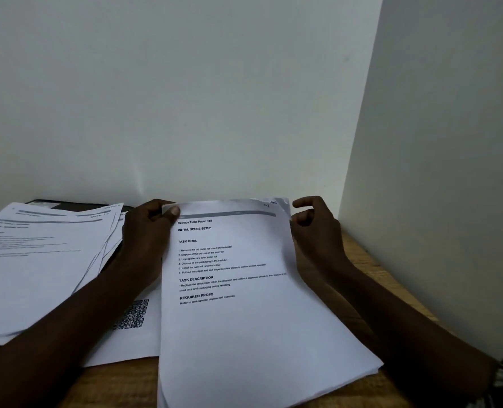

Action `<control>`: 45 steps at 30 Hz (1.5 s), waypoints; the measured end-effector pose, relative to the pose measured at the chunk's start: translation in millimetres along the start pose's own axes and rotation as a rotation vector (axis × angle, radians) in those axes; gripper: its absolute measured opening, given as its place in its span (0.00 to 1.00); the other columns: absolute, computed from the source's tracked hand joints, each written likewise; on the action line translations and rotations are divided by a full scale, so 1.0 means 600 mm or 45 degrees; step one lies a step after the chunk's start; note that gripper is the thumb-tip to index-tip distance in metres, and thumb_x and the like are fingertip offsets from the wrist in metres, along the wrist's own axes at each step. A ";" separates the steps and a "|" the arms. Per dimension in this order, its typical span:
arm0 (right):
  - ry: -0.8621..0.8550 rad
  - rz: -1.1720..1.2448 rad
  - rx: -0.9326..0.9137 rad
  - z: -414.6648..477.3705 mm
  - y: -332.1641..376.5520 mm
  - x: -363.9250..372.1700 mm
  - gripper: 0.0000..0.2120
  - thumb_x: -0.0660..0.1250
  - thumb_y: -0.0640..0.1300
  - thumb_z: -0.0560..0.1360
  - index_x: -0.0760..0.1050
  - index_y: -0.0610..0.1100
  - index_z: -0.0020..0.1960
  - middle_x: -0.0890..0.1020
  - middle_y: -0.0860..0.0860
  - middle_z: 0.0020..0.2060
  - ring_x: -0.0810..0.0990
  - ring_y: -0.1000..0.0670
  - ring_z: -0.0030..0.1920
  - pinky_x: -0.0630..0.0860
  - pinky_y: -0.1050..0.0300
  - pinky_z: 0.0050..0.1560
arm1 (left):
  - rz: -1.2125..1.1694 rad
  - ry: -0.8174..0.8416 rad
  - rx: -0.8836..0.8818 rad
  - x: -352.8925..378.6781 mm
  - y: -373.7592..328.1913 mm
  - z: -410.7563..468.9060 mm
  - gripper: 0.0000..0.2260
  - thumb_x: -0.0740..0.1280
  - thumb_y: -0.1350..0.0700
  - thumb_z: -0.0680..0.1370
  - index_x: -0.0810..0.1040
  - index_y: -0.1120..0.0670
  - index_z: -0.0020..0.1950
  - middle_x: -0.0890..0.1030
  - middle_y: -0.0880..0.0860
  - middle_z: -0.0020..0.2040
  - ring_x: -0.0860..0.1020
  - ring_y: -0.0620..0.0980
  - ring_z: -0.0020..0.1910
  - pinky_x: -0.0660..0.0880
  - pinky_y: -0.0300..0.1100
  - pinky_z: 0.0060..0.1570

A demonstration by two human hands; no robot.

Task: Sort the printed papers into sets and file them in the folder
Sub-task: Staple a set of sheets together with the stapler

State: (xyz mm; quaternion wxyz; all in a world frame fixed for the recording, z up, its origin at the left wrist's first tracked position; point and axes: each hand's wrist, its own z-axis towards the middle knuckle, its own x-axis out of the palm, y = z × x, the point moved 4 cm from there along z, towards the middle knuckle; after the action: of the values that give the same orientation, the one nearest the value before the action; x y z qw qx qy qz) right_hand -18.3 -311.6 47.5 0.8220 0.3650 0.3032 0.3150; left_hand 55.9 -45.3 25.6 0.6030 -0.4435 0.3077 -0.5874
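**Wooden bench (359, 254), white-walled corner: papers in hand**

Left hand (148, 231) pinches the far-left corner of a thin paper stack (238, 319) lying toward the bench's right edge. Right hand (315, 228) curls at the opposite corner, grip unclear. Light, floppy, slippery sheets likely want both edges held.

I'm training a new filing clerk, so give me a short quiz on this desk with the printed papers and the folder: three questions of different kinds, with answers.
1. True or false: the white sheet with the QR code lies on top of the white printed stack on the wooden table.
2. The flat black folder lies: A) under the fanned pile of white printed papers; B) on the stack; C) on the QR sheet.
3. Fill in: the left hand pinches the stack headed "Replace ___ Paper Roll".
Key: 1 false; 2 A; 3 Toilet.
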 end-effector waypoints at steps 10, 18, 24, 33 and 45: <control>-0.050 -0.111 -0.140 -0.002 0.008 0.003 0.04 0.69 0.40 0.75 0.75 0.47 0.47 0.79 0.51 0.25 0.73 0.56 0.26 0.65 0.63 0.30 | 0.014 0.025 0.008 -0.002 0.001 -0.001 0.08 0.68 0.62 0.77 0.82 0.51 0.41 0.81 0.56 0.39 0.78 0.53 0.41 0.74 0.49 0.49; -0.212 -0.023 -0.237 -0.008 -0.004 0.008 0.08 0.74 0.43 0.72 0.76 0.48 0.37 0.79 0.61 0.52 0.76 0.57 0.51 0.73 0.59 0.45 | -0.003 -0.019 -0.040 -0.004 0.007 0.003 0.08 0.67 0.63 0.78 0.81 0.52 0.42 0.81 0.55 0.40 0.78 0.53 0.43 0.74 0.49 0.51; 0.170 0.203 -0.276 -0.016 0.019 0.020 0.12 0.69 0.43 0.76 0.76 0.48 0.34 0.78 0.57 0.31 0.74 0.57 0.34 0.67 0.61 0.36 | 0.026 -0.051 -0.031 -0.006 0.006 0.003 0.08 0.67 0.63 0.78 0.80 0.52 0.42 0.80 0.53 0.39 0.77 0.52 0.42 0.73 0.47 0.49; 0.065 0.086 0.112 -0.012 0.003 0.007 0.11 0.72 0.43 0.73 0.76 0.44 0.54 0.80 0.51 0.37 0.75 0.59 0.32 0.68 0.65 0.35 | -0.107 0.075 -0.018 0.001 -0.006 -0.005 0.07 0.65 0.65 0.79 0.80 0.56 0.45 0.81 0.55 0.39 0.78 0.52 0.40 0.74 0.46 0.48; -0.042 -0.028 -0.066 -0.016 0.025 -0.008 0.07 0.67 0.42 0.74 0.74 0.45 0.51 0.78 0.49 0.29 0.74 0.61 0.29 0.68 0.72 0.32 | -0.115 0.083 -0.035 0.004 -0.011 -0.012 0.08 0.65 0.65 0.79 0.80 0.56 0.44 0.81 0.55 0.39 0.78 0.52 0.39 0.75 0.46 0.47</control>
State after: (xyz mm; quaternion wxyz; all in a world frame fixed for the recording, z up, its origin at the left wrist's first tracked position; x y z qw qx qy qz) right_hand -32.5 -303.2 55.3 0.8394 0.3454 0.2854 0.3076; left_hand 46.8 -48.3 29.1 0.5594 -0.4460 0.3150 -0.6237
